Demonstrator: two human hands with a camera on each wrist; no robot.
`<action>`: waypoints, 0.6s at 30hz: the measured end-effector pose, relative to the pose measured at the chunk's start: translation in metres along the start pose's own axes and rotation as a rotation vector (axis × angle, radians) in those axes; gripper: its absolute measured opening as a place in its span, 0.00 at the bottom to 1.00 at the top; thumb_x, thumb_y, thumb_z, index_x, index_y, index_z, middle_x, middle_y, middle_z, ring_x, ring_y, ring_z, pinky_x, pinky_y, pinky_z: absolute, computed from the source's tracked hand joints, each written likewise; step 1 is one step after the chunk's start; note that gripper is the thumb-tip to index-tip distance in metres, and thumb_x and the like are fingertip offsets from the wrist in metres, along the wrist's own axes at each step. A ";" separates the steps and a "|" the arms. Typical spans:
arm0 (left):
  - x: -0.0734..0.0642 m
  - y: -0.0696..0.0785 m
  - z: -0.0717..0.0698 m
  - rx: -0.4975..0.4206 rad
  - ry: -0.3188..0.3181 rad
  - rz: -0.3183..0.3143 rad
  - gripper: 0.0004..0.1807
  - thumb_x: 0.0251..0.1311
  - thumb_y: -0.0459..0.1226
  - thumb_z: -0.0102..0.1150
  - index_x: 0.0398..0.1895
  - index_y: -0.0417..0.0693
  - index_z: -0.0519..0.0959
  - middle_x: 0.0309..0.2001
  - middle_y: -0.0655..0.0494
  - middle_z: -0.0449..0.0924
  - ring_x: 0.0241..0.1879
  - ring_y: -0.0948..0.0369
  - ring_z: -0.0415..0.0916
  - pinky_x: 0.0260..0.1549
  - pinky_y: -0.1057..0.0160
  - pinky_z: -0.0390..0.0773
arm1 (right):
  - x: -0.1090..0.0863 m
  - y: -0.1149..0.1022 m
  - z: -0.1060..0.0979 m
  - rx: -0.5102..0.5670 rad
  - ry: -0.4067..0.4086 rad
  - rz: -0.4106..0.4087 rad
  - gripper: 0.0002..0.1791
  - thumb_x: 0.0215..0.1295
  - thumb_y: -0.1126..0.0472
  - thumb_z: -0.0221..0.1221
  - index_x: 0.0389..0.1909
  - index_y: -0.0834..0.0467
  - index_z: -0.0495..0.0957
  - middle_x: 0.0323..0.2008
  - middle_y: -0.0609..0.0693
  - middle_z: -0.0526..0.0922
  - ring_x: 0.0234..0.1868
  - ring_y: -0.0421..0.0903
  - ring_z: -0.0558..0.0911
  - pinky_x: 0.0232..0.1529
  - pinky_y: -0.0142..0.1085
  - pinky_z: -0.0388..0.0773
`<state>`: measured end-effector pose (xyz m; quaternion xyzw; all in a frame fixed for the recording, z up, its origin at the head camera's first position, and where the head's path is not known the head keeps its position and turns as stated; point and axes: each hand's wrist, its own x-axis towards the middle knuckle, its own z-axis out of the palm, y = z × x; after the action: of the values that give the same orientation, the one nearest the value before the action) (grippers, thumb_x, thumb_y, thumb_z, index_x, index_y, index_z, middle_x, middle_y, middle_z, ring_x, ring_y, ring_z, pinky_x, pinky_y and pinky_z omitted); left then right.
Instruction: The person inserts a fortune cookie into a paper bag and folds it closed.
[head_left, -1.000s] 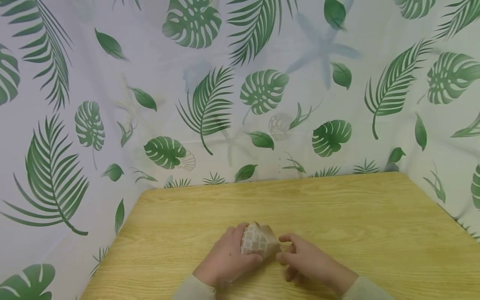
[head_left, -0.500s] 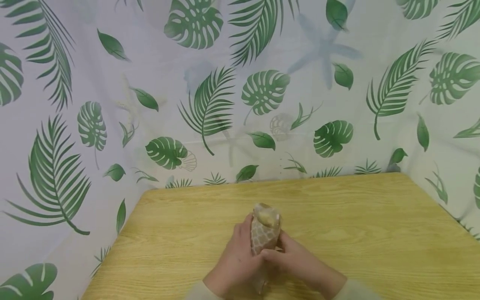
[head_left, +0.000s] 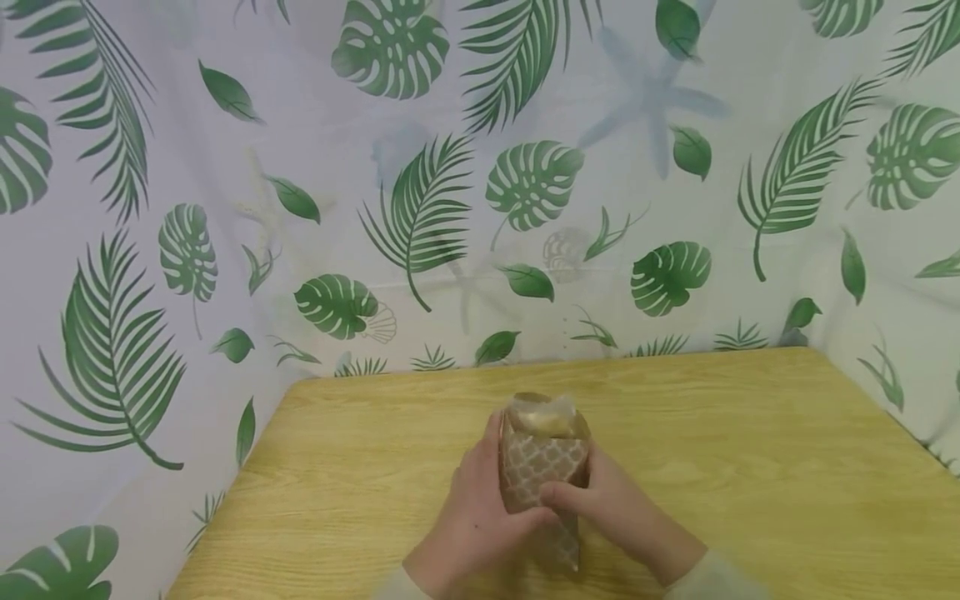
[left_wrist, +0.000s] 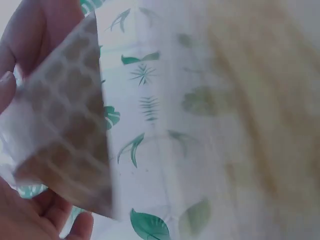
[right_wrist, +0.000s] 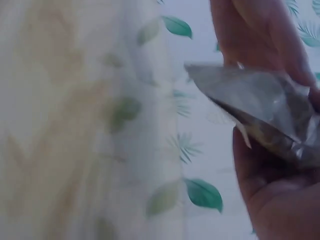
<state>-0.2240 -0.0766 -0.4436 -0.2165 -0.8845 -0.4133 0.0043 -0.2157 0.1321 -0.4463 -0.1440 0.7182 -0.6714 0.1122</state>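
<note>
Both hands hold a small brown paper bag (head_left: 543,462) with a white lattice pattern, upright over the table in the head view. Its top gapes toward the far side, showing something pale yellow (head_left: 543,419) inside; a pointed lower corner hangs below the thumbs. My left hand (head_left: 480,508) grips the bag's left side, thumb across the front. On the opposite side, my right hand (head_left: 622,508) grips it with its thumb pressed on the front. The left wrist view shows the patterned face (left_wrist: 70,115); in the right wrist view a shiny, see-through side (right_wrist: 260,100) appears.
A wood-grain table (head_left: 360,450) lies under the hands, its far edge against a white curtain (head_left: 450,333) printed with green leaves. More of this curtain hangs along the left and right sides.
The bag has turned from lying tilted to upright, its top now facing away and its patterned face toward me. My right hand has moved in from beside its end to grip it.
</note>
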 end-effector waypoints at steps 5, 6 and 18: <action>0.002 -0.007 -0.011 -0.220 -0.101 -0.044 0.59 0.53 0.59 0.73 0.81 0.66 0.45 0.56 0.60 0.73 0.54 0.61 0.74 0.53 0.52 0.78 | -0.004 -0.007 -0.016 0.024 -0.073 -0.164 0.33 0.74 0.62 0.58 0.73 0.61 0.52 0.63 0.65 0.70 0.61 0.60 0.76 0.57 0.47 0.78; 0.002 -0.008 -0.011 -0.259 -0.129 -0.050 0.55 0.55 0.58 0.72 0.80 0.63 0.49 0.57 0.60 0.73 0.54 0.61 0.75 0.54 0.52 0.77 | -0.004 -0.008 -0.018 0.025 -0.080 -0.193 0.33 0.74 0.63 0.57 0.73 0.61 0.52 0.64 0.65 0.69 0.61 0.59 0.76 0.57 0.46 0.78; 0.003 -0.012 -0.004 -0.485 -0.155 -0.053 0.39 0.57 0.48 0.74 0.69 0.52 0.66 0.59 0.55 0.76 0.57 0.58 0.77 0.54 0.59 0.79 | -0.006 -0.006 -0.024 -0.309 -0.099 -0.326 0.26 0.74 0.62 0.57 0.70 0.55 0.64 0.59 0.51 0.77 0.57 0.47 0.78 0.55 0.46 0.78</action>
<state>-0.2323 -0.0855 -0.4491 -0.2189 -0.7625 -0.5955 -0.1267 -0.2180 0.1563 -0.4384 -0.3064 0.7733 -0.5549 0.0139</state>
